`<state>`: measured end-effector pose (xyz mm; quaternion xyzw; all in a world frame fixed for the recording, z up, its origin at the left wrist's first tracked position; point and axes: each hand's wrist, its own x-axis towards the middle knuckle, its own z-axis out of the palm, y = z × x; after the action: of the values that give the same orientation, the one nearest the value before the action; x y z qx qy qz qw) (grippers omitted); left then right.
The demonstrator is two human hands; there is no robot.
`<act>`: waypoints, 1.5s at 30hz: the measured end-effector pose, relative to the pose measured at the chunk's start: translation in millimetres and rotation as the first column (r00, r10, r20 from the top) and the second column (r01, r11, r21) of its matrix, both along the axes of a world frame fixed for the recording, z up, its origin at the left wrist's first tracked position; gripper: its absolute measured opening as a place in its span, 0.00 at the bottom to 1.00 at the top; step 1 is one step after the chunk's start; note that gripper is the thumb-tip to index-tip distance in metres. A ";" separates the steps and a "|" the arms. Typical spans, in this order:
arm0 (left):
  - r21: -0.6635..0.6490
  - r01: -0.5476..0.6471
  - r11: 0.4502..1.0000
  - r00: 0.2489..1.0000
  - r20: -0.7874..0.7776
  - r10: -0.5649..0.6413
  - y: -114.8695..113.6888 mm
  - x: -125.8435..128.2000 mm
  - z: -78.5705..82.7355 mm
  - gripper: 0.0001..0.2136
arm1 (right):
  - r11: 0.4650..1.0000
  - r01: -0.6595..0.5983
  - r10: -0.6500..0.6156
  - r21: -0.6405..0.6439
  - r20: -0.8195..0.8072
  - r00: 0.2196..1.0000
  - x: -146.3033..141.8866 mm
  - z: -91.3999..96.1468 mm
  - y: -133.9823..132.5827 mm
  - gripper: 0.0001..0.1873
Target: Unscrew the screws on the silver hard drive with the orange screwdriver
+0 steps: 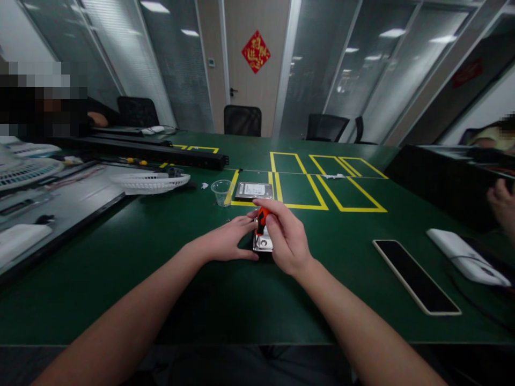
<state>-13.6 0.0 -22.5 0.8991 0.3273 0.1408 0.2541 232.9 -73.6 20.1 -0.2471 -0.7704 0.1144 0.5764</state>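
Observation:
My right hand (285, 236) is closed round a red and black screwdriver (261, 220), held upright over a silvery hard drive (262, 244) lying on the green table (161, 257). My left hand (231, 238) rests beside the drive, its fingers pressed against the drive's left edge and reaching up toward the screwdriver shaft. Most of the drive is hidden behind both hands. A second hard drive (253, 190) lies flat farther back, by the yellow tape lines.
A clear plastic cup (221, 191) stands left of the far drive. Yellow taped rectangles (322, 185) mark the table behind. A phone (414, 276) and a white device (462, 256) lie right. White fan grille (149, 182) and a black bar (140, 150) at left. Other people sit at both sides.

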 end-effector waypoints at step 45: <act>-0.001 -0.021 1.000 1.000 -0.005 0.021 -4.4 3.0 12.1 0.45 | 0.996 -0.011 0.008 0.085 0.045 0.999 1.2 8.4 -0.1 0.30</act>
<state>-10.6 -4.3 -10.4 0.8959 0.3373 0.1409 0.2524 234.1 -73.7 28.5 -0.2213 -0.7886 0.0788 0.5683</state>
